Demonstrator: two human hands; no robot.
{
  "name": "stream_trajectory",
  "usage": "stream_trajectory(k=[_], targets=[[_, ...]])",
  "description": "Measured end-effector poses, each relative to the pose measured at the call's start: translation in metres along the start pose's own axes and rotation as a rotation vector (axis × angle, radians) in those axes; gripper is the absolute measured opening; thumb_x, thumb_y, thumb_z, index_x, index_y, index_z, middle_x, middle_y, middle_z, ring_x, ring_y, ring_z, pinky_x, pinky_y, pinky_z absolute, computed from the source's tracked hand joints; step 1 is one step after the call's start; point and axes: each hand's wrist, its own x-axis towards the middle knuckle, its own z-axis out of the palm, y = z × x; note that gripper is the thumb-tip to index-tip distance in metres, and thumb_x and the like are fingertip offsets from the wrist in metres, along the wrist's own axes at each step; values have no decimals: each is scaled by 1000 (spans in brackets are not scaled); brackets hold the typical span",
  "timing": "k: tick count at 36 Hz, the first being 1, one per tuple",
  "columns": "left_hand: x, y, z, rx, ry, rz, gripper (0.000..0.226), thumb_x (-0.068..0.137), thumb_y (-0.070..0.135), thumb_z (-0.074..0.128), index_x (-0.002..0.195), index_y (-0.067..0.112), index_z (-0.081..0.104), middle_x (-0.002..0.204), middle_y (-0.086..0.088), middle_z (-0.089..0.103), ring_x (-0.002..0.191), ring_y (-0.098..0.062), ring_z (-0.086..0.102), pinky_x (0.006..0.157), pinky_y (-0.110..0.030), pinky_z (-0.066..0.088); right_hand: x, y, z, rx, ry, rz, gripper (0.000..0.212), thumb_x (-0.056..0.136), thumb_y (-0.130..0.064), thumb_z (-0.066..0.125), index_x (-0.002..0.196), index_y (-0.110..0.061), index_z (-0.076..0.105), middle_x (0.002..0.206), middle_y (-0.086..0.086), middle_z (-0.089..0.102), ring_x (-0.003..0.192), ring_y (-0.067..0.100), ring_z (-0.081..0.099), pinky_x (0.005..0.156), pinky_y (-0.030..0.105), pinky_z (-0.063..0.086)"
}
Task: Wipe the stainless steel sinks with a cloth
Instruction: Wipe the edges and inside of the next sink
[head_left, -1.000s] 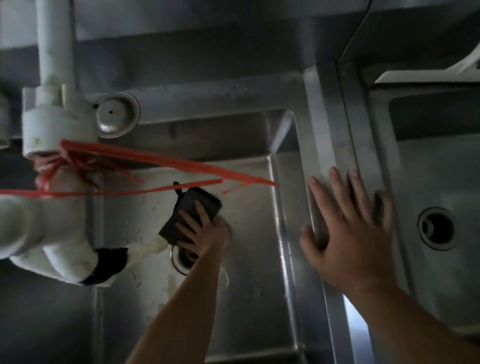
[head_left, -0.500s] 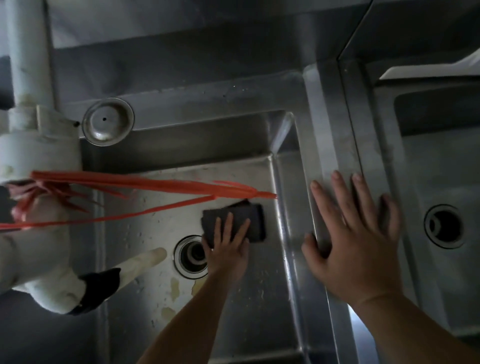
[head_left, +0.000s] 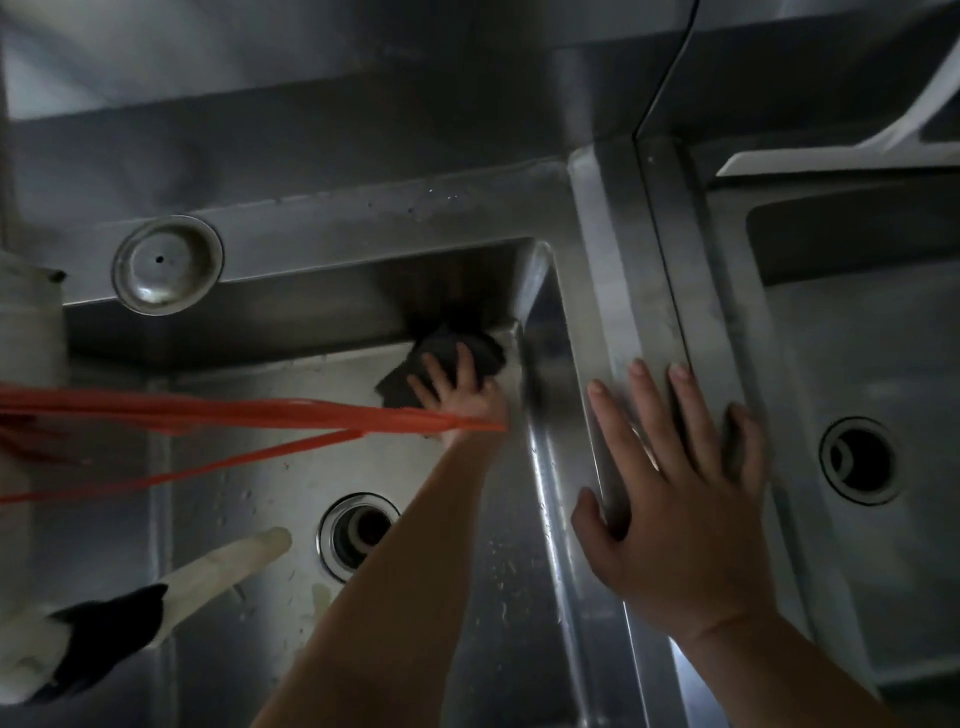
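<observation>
Deep in the left stainless steel sink (head_left: 270, 467), my left hand (head_left: 457, 389) presses a dark cloth (head_left: 467, 353) flat against the floor at the far right corner, fingers straight on top of it. The cloth's far edge bunches against the back wall. My right hand (head_left: 675, 483) lies flat with spread fingers on the steel divider (head_left: 618, 291) between the two sinks. The right sink (head_left: 857, 364) shows its drain (head_left: 860, 460).
Orange plastic strips (head_left: 249, 415) stretch across the left sink from a white pipe at the left edge. A white spout (head_left: 218, 566) with black tape points toward the left drain (head_left: 358, 535). A round steel cap (head_left: 167, 264) sits on the back ledge.
My left hand slid the cloth from beside the drain to the far right corner of the left sink. My right hand stayed on the divider.
</observation>
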Motion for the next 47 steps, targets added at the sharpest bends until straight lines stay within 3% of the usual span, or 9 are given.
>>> stream_trajectory(k=[5, 13, 17, 22, 28, 33, 39, 44, 47], targets=[[-4, 17, 18, -33, -157, 141, 66, 93, 43, 42, 150, 58, 12, 165, 16, -11, 151, -19, -20, 115, -57, -12, 0, 0, 0, -6, -26, 4, 81, 80, -43, 56, 155, -26, 32, 165, 2, 23, 154, 27, 12, 118, 61, 11], [8, 22, 4, 76, -195, 131, 74, 86, 44, 48, 149, 56, 11, 166, 10, -7, 152, -26, -14, 112, -67, -7, -1, 1, -1, -13, -60, 12, 79, 82, -46, 53, 156, -27, 30, 166, 2, 19, 154, 27, 10, 117, 63, 14], [0, 23, 16, 200, -122, 191, 82, 88, 50, 50, 153, 49, -1, 166, 0, -14, 150, -35, -17, 112, -68, -8, -1, 1, 0, -7, -67, 13, 80, 82, -48, 50, 156, -27, 28, 166, 1, 18, 154, 27, 9, 117, 63, 13], [1, -6, 19, 286, -112, 326, 88, 88, 55, 54, 152, 52, -7, 165, 3, -19, 150, -32, -22, 113, -65, -11, -1, 1, -1, -3, -91, 15, 79, 84, -50, 47, 157, -28, 26, 167, 1, 16, 154, 27, 7, 117, 63, 12], [-32, -41, 39, 267, -196, 356, 72, 89, 67, 38, 147, 60, -3, 164, 10, -19, 149, -24, -25, 113, -61, -15, -1, 0, -5, 36, -98, 17, 79, 84, -51, 48, 157, -29, 25, 167, 1, 15, 154, 26, 8, 117, 63, 12], [-79, -85, 73, 299, -248, 367, 75, 86, 80, 29, 129, 70, -31, 153, 21, -36, 135, -13, -43, 107, -53, -28, -1, 0, -4, 40, -105, 17, 82, 82, -54, 44, 157, -31, 21, 168, 0, 10, 155, 26, 3, 119, 63, 8], [-123, -128, 98, 391, -317, 452, 83, 65, 90, -2, 142, 61, -18, 152, 17, -39, 131, -14, -46, 106, -53, -29, -11, -2, -11, 58, -121, -19, 71, 88, -50, 45, 153, -26, 34, 166, 3, 19, 154, 28, 8, 120, 61, 6], [-144, -171, 103, 578, -343, 630, 68, 80, 84, 7, 137, 65, -25, 158, 12, -33, 140, -16, -35, 112, -59, -19, -78, -11, -26, 109, 6, -40, 55, 89, -46, 46, 138, -22, 54, 159, 11, 34, 152, 36, 15, 118, 62, 10], [-166, -187, 105, 658, -413, 665, 68, 88, 81, 15, 134, 63, -32, 160, 12, -31, 146, -21, -30, 113, -60, -18, -147, -27, -29, 207, 76, -37, 47, 91, -38, 51, 134, -21, 55, 156, 9, 39, 151, 32, 19, 119, 58, 12]])
